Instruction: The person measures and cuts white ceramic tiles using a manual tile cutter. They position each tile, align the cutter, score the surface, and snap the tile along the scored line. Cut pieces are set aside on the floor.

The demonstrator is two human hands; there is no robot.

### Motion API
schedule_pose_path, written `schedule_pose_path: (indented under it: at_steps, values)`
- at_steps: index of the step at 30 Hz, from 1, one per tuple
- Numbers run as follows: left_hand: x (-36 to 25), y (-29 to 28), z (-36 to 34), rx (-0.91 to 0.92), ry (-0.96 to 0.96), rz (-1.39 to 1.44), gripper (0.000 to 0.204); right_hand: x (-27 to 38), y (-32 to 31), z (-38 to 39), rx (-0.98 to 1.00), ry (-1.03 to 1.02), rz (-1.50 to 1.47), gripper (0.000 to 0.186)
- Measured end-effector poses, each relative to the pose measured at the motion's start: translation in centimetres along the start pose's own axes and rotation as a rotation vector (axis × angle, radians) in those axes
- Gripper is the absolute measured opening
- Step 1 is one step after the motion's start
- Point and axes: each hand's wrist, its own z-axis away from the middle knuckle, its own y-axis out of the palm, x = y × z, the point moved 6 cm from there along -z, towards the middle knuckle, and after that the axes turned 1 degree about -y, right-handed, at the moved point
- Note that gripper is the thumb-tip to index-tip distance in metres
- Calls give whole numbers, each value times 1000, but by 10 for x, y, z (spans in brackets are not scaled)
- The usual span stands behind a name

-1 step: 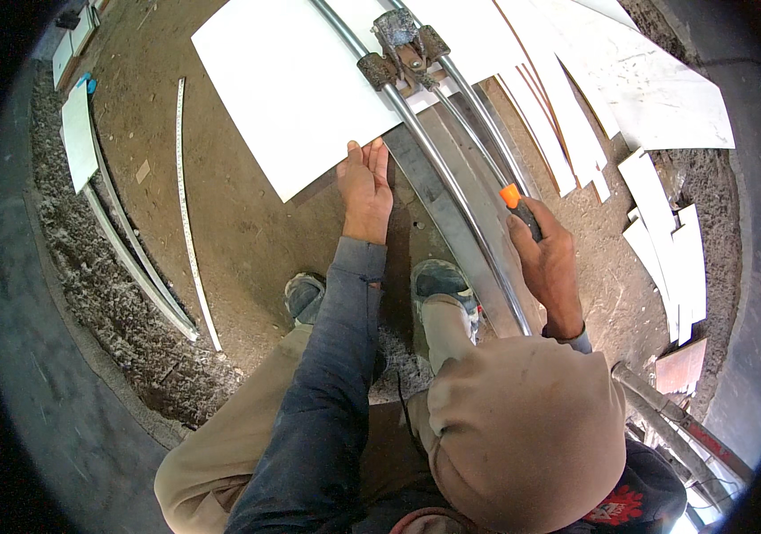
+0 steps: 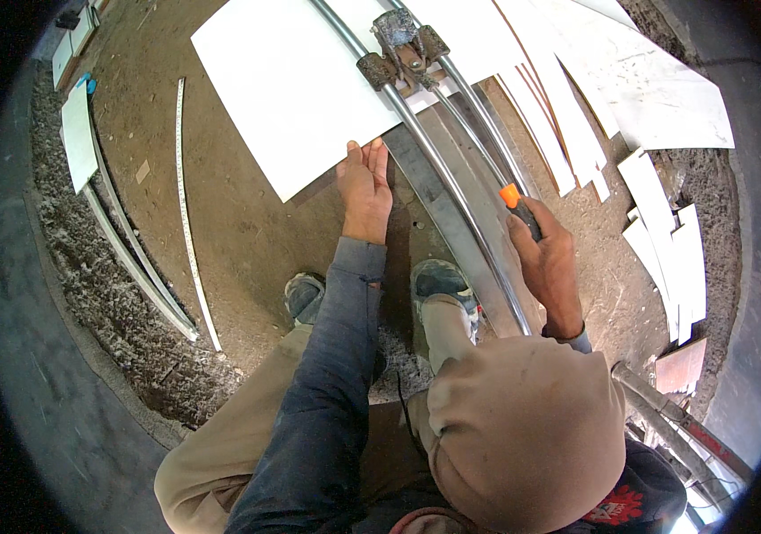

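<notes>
A large white tile (image 2: 283, 98) lies across the bed of a manual tile cutter (image 2: 438, 178), under its two steel rails. My left hand (image 2: 365, 198) grips the tile's near edge, left of the rails; part of its fingers is hidden at that edge. My right hand (image 2: 548, 267) is wrapped round the cutter's black handle with an orange end (image 2: 521, 212), beside the right rail. Farther up, a dark, worn carriage (image 2: 405, 52) sits on the rails above the tile.
White tile strips (image 2: 670, 240) lie at the right, below a larger marbled tile (image 2: 656, 98). On the dirt floor at the left are a long measuring strip (image 2: 183, 187) and a pale tile piece (image 2: 80, 142). Metal tubes (image 2: 679, 414) stand at the lower right. My shoes (image 2: 441, 280) are near the cutter.
</notes>
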Motion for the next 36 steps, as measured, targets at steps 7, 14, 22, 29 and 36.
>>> schedule_pose_path:
  at_steps: [7, 14, 22, 29, 36]
  values:
    - [1, 1, 0, 53, -28, 2, 21, -1, 0, 0, -8, -2, 10, 33]
    - [-1, 2, -2, 79, -24, 6, 22, -3, 1, -2, 8, 23, 3, 34]
    - [3, -6, -8, 61, -44, 35, 28, -4, 2, 1, 1, -16, 9, 33]
    - [0, -1, 5, 2, -49, -4, 22, 33, 22, -48, 0, -108, -39, 36]
    - [1, -1, 10, 18, -64, 74, 21, 112, 70, -163, 28, -301, 46, 44]
